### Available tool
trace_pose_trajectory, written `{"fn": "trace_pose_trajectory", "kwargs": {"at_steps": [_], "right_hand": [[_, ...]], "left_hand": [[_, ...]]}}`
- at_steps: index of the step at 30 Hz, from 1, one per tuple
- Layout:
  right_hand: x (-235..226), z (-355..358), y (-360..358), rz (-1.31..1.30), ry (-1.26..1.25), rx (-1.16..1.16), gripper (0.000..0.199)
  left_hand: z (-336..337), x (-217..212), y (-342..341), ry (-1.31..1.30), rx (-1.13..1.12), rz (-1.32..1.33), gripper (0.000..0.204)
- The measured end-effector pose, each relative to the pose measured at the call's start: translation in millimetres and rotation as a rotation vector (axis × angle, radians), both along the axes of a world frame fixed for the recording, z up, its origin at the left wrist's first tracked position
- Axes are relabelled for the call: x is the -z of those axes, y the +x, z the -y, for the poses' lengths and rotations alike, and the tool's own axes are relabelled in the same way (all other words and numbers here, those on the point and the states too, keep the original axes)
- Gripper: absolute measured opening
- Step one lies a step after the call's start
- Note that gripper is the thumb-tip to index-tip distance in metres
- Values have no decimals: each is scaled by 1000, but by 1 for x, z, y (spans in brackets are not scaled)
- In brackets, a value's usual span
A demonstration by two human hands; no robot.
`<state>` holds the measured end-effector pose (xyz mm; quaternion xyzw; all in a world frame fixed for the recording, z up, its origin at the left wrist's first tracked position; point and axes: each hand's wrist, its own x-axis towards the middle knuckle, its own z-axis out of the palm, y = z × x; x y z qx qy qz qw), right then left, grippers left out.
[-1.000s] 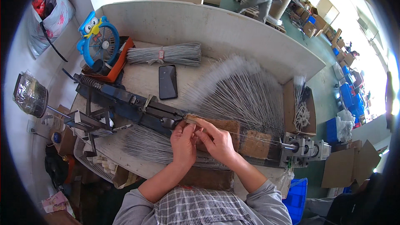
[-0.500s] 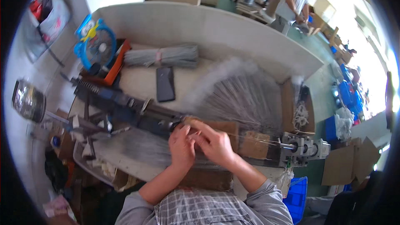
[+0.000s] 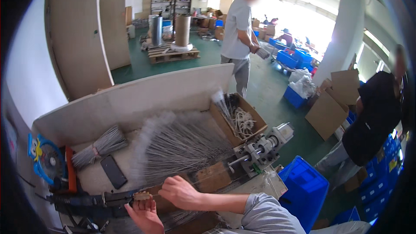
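Note:
My left hand (image 3: 146,216) sits at the lower edge, its fingertips closed on a small tan piece (image 3: 142,196) at the end of a long black machine rail (image 3: 86,200). Just to its right, my right hand (image 3: 180,190) is curled in a fist, pinching a thin grey wire that runs right toward a grey metal machine head (image 3: 260,151). Behind the hands a wide fan of thin grey wires (image 3: 177,145) lies spread on the white bench (image 3: 130,104).
On the bench lie a tied grey wire bundle (image 3: 102,144), a black phone (image 3: 113,171) and an open cardboard box (image 3: 255,121) with white cords. A blue fan (image 3: 43,158) stands left, a blue crate (image 3: 303,188) right. One person (image 3: 238,26) stands beyond; another person (image 3: 377,112) is at right.
The view has swung upward, so the hands now sit at the lower edge and the room shows. Both hands stay at the tan piece; the right has shifted slightly right.

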<state>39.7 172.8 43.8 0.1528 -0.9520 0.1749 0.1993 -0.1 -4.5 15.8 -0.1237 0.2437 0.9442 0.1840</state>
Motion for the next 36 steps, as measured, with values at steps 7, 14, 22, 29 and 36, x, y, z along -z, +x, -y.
{"fn": "trace_pose_trajectory", "kwargs": {"at_steps": [7, 14, 22, 29, 36], "right_hand": [[-6, 5, 8, -57, -142, 3, 10], [52, -9, 65, 338, -128, -66, 10], [77, -34, 83, 387, 23, -53, 6], [82, -36, 82, 484, 224, -12, 12], [42, -57, 82, 478, 62, 20, 20]], "left_hand": [[-5, -8, 4, -196, 43, 0, 55], [20, 2, 27, -566, 288, -218, 57], [131, 16, 22, -611, -291, 70, 15], [317, 71, 16, -680, -684, 241, 46], [358, 98, 12, -1264, -1023, 511, 58]]}}
